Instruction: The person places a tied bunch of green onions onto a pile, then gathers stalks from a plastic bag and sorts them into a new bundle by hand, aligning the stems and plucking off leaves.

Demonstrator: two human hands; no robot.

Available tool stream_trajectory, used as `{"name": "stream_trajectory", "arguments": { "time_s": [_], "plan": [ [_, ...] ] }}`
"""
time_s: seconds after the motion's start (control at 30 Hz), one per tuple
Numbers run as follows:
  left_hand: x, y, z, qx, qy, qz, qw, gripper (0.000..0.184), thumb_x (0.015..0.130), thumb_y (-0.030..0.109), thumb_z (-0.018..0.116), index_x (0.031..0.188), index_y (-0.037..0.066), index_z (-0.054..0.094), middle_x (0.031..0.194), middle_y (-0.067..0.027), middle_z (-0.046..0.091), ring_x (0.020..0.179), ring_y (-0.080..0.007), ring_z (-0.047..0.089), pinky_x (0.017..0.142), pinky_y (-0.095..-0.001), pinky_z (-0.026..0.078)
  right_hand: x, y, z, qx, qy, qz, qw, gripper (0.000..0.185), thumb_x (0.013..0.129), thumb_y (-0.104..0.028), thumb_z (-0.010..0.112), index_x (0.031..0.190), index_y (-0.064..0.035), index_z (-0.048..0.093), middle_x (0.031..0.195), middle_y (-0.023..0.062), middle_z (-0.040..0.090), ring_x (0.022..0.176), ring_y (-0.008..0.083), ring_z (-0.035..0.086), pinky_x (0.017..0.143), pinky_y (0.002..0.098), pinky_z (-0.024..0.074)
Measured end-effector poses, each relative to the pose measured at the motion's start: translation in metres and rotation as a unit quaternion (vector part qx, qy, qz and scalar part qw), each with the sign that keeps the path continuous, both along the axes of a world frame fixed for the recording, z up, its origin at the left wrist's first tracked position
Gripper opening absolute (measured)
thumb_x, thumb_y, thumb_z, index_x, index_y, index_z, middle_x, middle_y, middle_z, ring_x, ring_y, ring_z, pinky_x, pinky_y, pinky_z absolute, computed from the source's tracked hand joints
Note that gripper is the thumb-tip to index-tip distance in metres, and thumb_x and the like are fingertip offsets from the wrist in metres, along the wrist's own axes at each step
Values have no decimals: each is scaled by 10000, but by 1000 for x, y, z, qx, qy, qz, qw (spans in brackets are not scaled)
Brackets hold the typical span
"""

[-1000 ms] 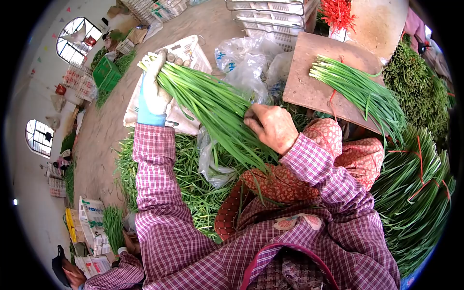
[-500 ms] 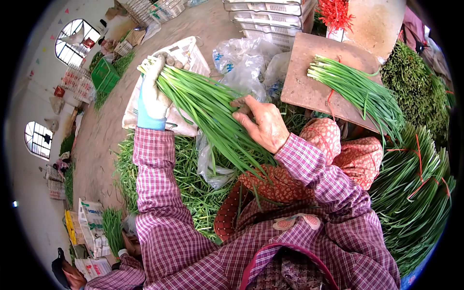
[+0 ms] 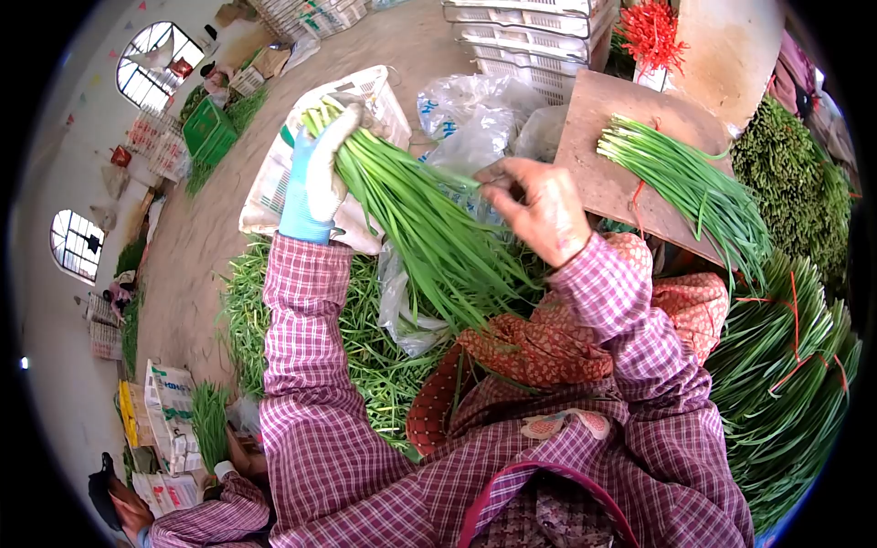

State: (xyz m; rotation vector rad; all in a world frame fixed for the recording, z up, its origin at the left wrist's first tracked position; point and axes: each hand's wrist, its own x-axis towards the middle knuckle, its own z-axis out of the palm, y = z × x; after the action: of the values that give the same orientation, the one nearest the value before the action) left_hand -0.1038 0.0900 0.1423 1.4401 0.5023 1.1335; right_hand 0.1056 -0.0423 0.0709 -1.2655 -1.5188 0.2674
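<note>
My left hand [image 3: 331,169], in a white and blue glove, is closed around the pale stem end of a bunch of garlic chives [image 3: 420,219]. The long green leaves fan down to the right, toward my lap. At the bunch's upper right edge is my bare right hand [image 3: 545,208], thumb and fingers pinched together. A blurred green chive leaf [image 3: 461,179] runs from the bunch to these fingertips. To the right, another chive bunch [image 3: 681,178] lies on a brown board [image 3: 585,137], with a red tie [image 3: 637,194] by it.
Loose green leaves [image 3: 365,384] cover the ground below my arms. A white crate [image 3: 388,100] stands behind my left hand, beside clear plastic bags [image 3: 480,114]. Tied chive bundles [image 3: 776,393] are heaped at right; red ties [image 3: 653,35] hang beyond the board. Another person's sleeve [image 3: 215,516] shows lower left.
My right hand has moved off the leaves, up and to the right, pulling a leaf out sideways. My left hand and the bunch have shifted slightly right in view.
</note>
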Motion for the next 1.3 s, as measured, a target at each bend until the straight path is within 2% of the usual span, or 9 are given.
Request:
{"name": "stream_trajectory", "arguments": {
  "time_s": [0.23, 0.33, 0.43, 0.63, 0.9, 1.07, 1.17, 1.2, 1.3],
  "plan": [
    [0, 1, -9, 98, 168, 39, 980, 217, 858, 95, 636, 1041, 24, 544, 864, -66, 596, 775, -152, 603, 679, -284, 524, 51, -12, 44, 107, -237, -134, 956, 107, 760, -142, 612, 802, -56, 659, 698, 125, 655, 614, 268, 652, 597, 375, 524],
    [-12, 13, -16, 67, 149, 55, 985, 218, 864, 137, 635, 1033, 32, 546, 857, -67, 595, 758, -151, 598, 657, -269, 514, 84, -24, 55, 22, -233, -169, 957, 106, 782, -147, 611, 811, -64, 671, 644, 92, 650, 517, 239, 624, 537, 331, 514],
    [-5, 8, -16, 42, 134, 69, 988, 241, 871, 171, 628, 1049, 31, 547, 860, -64, 594, 764, -155, 601, 659, -266, 518, 73, -24, 51, -24, -262, -14, 965, 167, 845, -269, 646, 848, -110, 695, 754, 65, 692, 615, 202, 659, 605, 320, 536],
    [34, -9, -10, 5, 74, 77, 994, 228, 842, 158, 685, 1015, 50, 585, 825, 2, 590, 704, -84, 572, 613, -223, 472, -27, 25, 29, -17, -52, 44, 998, 388, 821, -357, 693, 908, 9, 599, 755, 146, 690, 680, 221, 689, 626, 344, 553],
    [44, -11, -8, 85, 95, 50, 991, 193, 860, 145, 658, 1002, 35, 585, 863, -22, 598, 720, -96, 580, 614, -234, 494, -29, 42, 36, 46, -54, -10, 997, 177, 757, -180, 667, 838, -30, 618, 708, 145, 662, 682, 306, 658, 641, 398, 520],
    [37, -10, -9, 41, 249, 49, 966, 396, 798, 318, 738, 1018, 24, 590, 822, -48, 617, 693, -119, 606, 645, -244, 521, 5, 48, 48, 23, -315, -150, 937, 180, 796, -220, 663, 726, -82, 572, 666, 43, 603, 542, 148, 586, 495, 324, 499],
    [22, -4, -10, 59, 199, 36, 977, 276, 857, 263, 661, 991, 31, 593, 805, -26, 597, 713, -104, 588, 630, -243, 486, 40, 44, 46, 45, -324, -177, 928, 173, 828, -246, 637, 805, -75, 622, 684, 29, 616, 578, 143, 612, 528, 295, 521],
    [20, -7, -6, 44, 190, 35, 980, 227, 864, 230, 647, 964, 35, 588, 810, -25, 596, 721, -100, 586, 639, -246, 491, 50, 39, 50, -82, -316, -81, 942, 330, 863, -356, 607, 1047, -83, 630, 863, 76, 644, 724, 178, 653, 594, 319, 554],
    [24, 2, -3, 159, 209, 91, 961, 365, 802, 290, 722, 1009, 29, 573, 834, -60, 614, 713, -119, 613, 652, -274, 542, 34, 29, 31, -157, -374, -77, 911, 619, 860, -519, 567, 1305, -97, 481, 1132, 156, 586, 952, 255, 632, 722, 366, 565]
  ]
}}
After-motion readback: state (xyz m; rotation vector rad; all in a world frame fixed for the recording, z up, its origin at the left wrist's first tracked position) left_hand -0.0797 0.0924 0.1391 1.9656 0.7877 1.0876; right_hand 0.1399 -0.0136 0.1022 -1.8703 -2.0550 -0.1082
